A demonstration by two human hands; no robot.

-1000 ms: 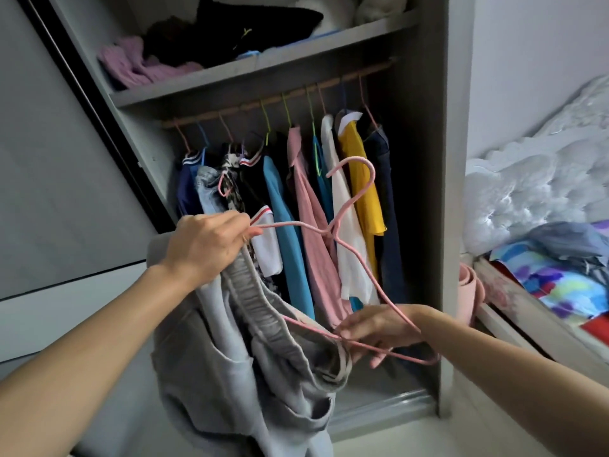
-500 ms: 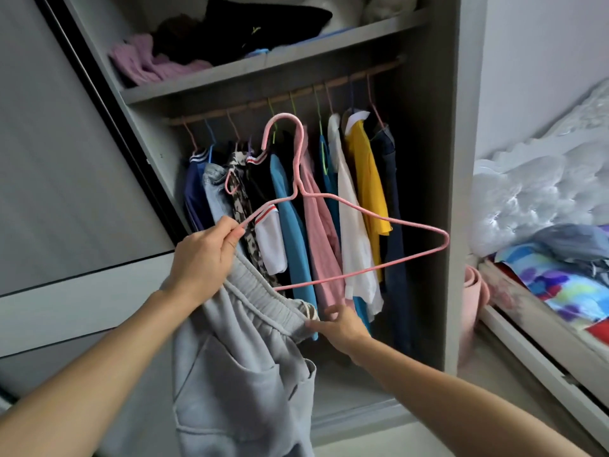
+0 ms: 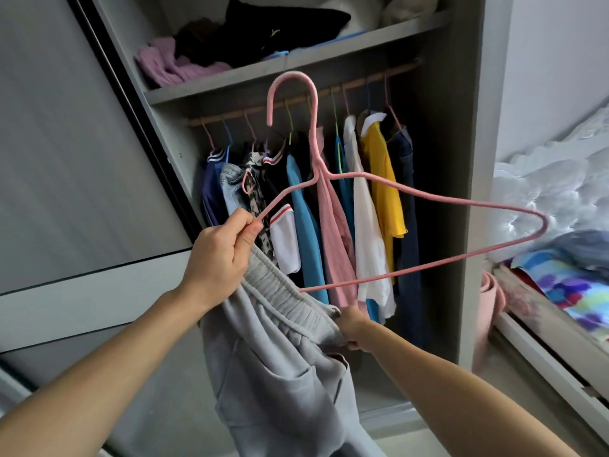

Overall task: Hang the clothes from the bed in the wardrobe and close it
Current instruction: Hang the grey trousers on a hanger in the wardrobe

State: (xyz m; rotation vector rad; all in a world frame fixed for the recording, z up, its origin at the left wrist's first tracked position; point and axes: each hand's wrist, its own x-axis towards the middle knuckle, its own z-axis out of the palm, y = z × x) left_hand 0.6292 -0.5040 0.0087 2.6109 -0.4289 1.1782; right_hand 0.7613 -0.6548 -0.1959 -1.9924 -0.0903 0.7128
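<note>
A pink wire hanger (image 3: 428, 201) stands upright in front of the open wardrobe, hook up. My left hand (image 3: 220, 255) pinches its left corner together with the waistband of grey sweatpants (image 3: 283, 367). The pants hang down from the hanger's left end, their waistband partly over the lower bar. My right hand (image 3: 352, 328) grips the waistband's right side just under the bar. Behind, a wooden rail (image 3: 398, 69) holds several hung garments, among them a yellow shirt (image 3: 384, 179).
A shelf (image 3: 329, 51) above the rail holds folded purple and black clothes. The sliding door (image 3: 82, 143) stands at the left. The wardrobe's side panel (image 3: 474, 192) is at the right, with the bed (image 3: 560, 278) and colourful clothes on it beyond.
The hanger swung from tilted to upright and rose towards the rail. My right hand left the hanger's lower bar and took the sweatpants' waistband.
</note>
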